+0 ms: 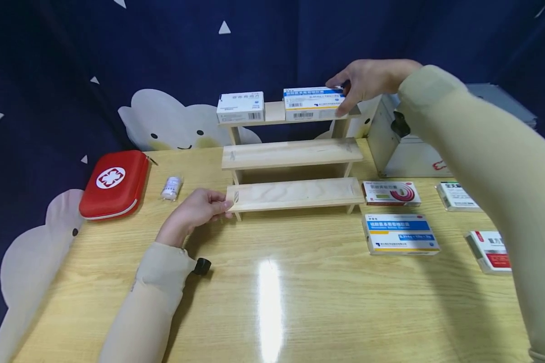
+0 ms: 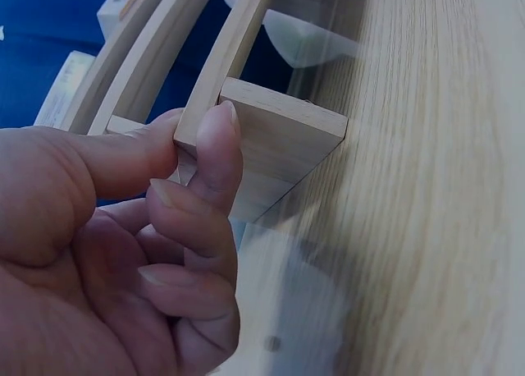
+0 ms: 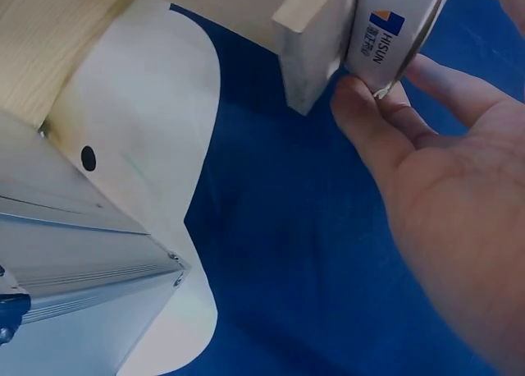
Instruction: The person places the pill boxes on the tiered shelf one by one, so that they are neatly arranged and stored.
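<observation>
I monitor both arms extended forward over the desk (image 1: 327,302), the right one set higher and angled inward. At the right hand (image 1: 374,79), thumb and fingers pinch the right end of the blue-and-white medicine box (image 1: 315,104). This box rests on the top tier of the wooden rack (image 1: 292,152), to the right of the white box (image 1: 240,107). At the left hand (image 1: 200,209), held lower, thumb and index finger pinch the left end of the bottom tier (image 1: 295,195).
</observation>
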`<act>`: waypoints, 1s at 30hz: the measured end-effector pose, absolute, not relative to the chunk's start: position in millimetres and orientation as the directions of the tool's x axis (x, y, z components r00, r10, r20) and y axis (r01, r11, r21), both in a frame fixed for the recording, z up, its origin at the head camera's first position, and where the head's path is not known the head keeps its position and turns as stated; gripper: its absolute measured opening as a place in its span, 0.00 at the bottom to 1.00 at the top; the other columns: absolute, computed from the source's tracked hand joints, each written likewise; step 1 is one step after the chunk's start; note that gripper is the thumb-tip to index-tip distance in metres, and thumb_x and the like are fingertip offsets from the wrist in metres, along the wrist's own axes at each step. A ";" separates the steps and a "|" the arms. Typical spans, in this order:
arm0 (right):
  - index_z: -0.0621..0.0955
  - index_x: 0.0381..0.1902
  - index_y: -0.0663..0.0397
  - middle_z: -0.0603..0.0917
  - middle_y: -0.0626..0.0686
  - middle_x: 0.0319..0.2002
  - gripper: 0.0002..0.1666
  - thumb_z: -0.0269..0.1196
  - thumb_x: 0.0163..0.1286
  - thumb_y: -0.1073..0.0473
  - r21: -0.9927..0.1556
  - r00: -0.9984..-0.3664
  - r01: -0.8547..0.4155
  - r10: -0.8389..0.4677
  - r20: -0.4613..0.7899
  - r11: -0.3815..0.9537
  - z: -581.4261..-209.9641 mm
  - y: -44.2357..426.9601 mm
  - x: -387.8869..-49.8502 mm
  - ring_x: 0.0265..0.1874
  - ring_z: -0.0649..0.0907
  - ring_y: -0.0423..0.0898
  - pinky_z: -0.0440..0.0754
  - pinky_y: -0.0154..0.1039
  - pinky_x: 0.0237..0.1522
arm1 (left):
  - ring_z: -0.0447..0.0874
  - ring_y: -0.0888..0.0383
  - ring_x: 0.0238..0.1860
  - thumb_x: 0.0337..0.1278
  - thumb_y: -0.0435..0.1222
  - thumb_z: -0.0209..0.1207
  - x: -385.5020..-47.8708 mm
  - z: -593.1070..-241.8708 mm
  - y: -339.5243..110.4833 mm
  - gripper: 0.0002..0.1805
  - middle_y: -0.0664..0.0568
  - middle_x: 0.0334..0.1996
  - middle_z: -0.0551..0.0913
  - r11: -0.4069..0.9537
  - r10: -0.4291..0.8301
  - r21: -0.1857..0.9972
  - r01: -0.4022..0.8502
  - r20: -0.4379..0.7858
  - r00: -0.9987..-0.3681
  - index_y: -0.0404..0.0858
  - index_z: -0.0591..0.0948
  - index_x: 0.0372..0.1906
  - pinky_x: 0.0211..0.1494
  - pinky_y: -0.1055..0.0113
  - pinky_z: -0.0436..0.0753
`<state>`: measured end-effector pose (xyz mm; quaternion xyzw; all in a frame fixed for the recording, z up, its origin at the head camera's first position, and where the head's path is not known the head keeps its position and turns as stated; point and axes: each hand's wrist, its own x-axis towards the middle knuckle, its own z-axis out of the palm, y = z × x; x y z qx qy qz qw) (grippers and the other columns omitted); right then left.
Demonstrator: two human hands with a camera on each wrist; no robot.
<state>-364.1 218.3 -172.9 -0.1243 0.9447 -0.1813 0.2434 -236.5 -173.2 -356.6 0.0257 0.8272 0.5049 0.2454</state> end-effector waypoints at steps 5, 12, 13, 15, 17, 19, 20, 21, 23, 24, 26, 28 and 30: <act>0.49 0.80 0.44 0.65 0.62 0.66 0.61 0.75 0.60 0.50 -0.434 -0.836 -0.121 -0.327 -0.440 0.893 -178.3 220.5 -362.8 0.62 0.62 0.57 0.53 0.59 0.66 | 0.79 0.54 0.35 0.71 0.35 0.56 -234.5 -357.8 -173.5 0.15 0.45 0.34 0.87 0.492 0.292 0.845 -0.209 -0.386 -0.875 0.26 0.80 0.53 0.37 0.65 0.75; 0.49 0.80 0.43 0.63 0.62 0.68 0.62 0.75 0.59 0.49 -0.470 -0.829 -0.110 -0.341 -0.443 0.876 -183.0 222.6 -363.1 0.63 0.62 0.57 0.54 0.58 0.67 | 0.79 0.54 0.35 0.72 0.36 0.56 -236.5 -361.5 -173.4 0.17 0.46 0.34 0.87 0.488 0.281 0.844 -0.222 -0.393 -0.876 0.26 0.78 0.55 0.37 0.64 0.76; 0.49 0.80 0.42 0.63 0.62 0.68 0.62 0.75 0.60 0.50 -0.471 -0.830 -0.110 -0.342 -0.442 0.876 -183.1 223.1 -363.4 0.63 0.62 0.57 0.55 0.57 0.66 | 0.79 0.54 0.35 0.72 0.36 0.56 -237.3 -362.0 -173.4 0.17 0.46 0.33 0.87 0.487 0.281 0.845 -0.221 -0.391 -0.876 0.25 0.78 0.55 0.37 0.64 0.76; 0.48 0.80 0.42 0.63 0.62 0.68 0.61 0.74 0.60 0.51 -0.467 -0.831 -0.107 -0.337 -0.443 0.878 -183.6 224.8 -363.4 0.63 0.62 0.57 0.54 0.57 0.67 | 0.79 0.55 0.34 0.72 0.36 0.56 -239.7 -363.1 -172.4 0.17 0.46 0.33 0.87 0.486 0.287 0.847 -0.216 -0.387 -0.876 0.25 0.78 0.55 0.36 0.65 0.75; 0.46 0.80 0.40 0.63 0.62 0.69 0.62 0.74 0.61 0.52 -0.456 -0.831 -0.102 -0.328 -0.449 0.884 -184.5 225.7 -363.8 0.65 0.62 0.57 0.53 0.59 0.68 | 0.78 0.55 0.33 0.72 0.36 0.56 -242.3 -364.2 -171.5 0.17 0.46 0.33 0.87 0.487 0.293 0.848 -0.209 -0.384 -0.876 0.25 0.78 0.55 0.36 0.65 0.75; 0.45 0.80 0.39 0.63 0.62 0.71 0.62 0.74 0.61 0.52 -0.451 -0.831 -0.096 -0.321 -0.455 0.888 -186.2 226.3 -364.7 0.66 0.62 0.57 0.51 0.61 0.69 | 0.77 0.55 0.32 0.72 0.36 0.56 -244.7 -365.6 -170.7 0.17 0.47 0.32 0.87 0.489 0.298 0.848 -0.204 -0.382 -0.875 0.26 0.78 0.54 0.35 0.65 0.75; 0.44 0.80 0.39 0.62 0.62 0.71 0.63 0.73 0.62 0.53 -0.450 -0.830 -0.092 -0.318 -0.458 0.888 -187.5 226.5 -365.2 0.67 0.62 0.57 0.50 0.62 0.70 | 0.76 0.56 0.32 0.72 0.36 0.56 -245.8 -366.5 -170.5 0.17 0.47 0.32 0.87 0.489 0.300 0.848 -0.202 -0.382 -0.874 0.26 0.79 0.54 0.35 0.65 0.75; 0.44 0.80 0.38 0.62 0.62 0.72 0.63 0.73 0.62 0.53 -0.448 -0.831 -0.087 -0.313 -0.460 0.890 -188.6 226.9 -365.5 0.67 0.62 0.58 0.49 0.62 0.70 | 0.76 0.56 0.32 0.72 0.36 0.56 -246.8 -367.6 -170.1 0.17 0.47 0.32 0.87 0.489 0.303 0.849 -0.199 -0.380 -0.874 0.26 0.79 0.54 0.35 0.65 0.74; 0.44 0.80 0.38 0.61 0.62 0.72 0.62 0.73 0.62 0.54 -0.445 -0.832 -0.084 -0.308 -0.461 0.892 -190.6 228.3 -366.0 0.67 0.62 0.58 0.49 0.63 0.70 | 0.76 0.56 0.32 0.72 0.36 0.56 -248.9 -370.0 -169.4 0.17 0.47 0.32 0.87 0.488 0.308 0.850 -0.198 -0.380 -0.873 0.26 0.78 0.54 0.35 0.66 0.74; 0.44 0.80 0.38 0.61 0.62 0.73 0.62 0.73 0.62 0.54 -0.443 -0.833 -0.082 -0.306 -0.462 0.893 -191.8 229.1 -366.4 0.67 0.62 0.58 0.49 0.63 0.70 | 0.76 0.56 0.32 0.72 0.36 0.56 -249.8 -371.2 -169.0 0.17 0.47 0.32 0.87 0.488 0.311 0.850 -0.197 -0.380 -0.871 0.26 0.78 0.54 0.35 0.66 0.74; 0.43 0.80 0.37 0.59 0.62 0.74 0.63 0.73 0.62 0.53 -0.435 -0.833 -0.077 -0.298 -0.466 0.897 -193.0 230.9 -366.2 0.68 0.61 0.59 0.49 0.64 0.69 | 0.75 0.56 0.33 0.72 0.36 0.55 -251.8 -373.5 -169.0 0.17 0.46 0.33 0.87 0.489 0.317 0.850 -0.198 -0.384 -0.867 0.26 0.78 0.54 0.35 0.66 0.74; 0.43 0.80 0.35 0.54 0.61 0.76 0.64 0.74 0.61 0.51 -0.424 -0.836 -0.076 -0.290 -0.466 0.902 -191.9 233.0 -365.0 0.70 0.59 0.60 0.49 0.65 0.69 | 0.74 0.56 0.33 0.72 0.36 0.55 -253.9 -375.1 -169.5 0.17 0.46 0.34 0.88 0.492 0.323 0.848 -0.197 -0.388 -0.863 0.26 0.78 0.55 0.36 0.66 0.74; 0.42 0.80 0.32 0.47 0.59 0.78 0.65 0.74 0.60 0.48 -0.412 -0.844 -0.080 -0.281 -0.456 0.908 -187.4 236.2 -362.2 0.73 0.55 0.61 0.48 0.67 0.69 | 0.74 0.56 0.33 0.73 0.37 0.55 -256.2 -375.4 -170.4 0.18 0.46 0.34 0.88 0.497 0.329 0.846 -0.195 -0.391 -0.859 0.26 0.77 0.56 0.37 0.66 0.74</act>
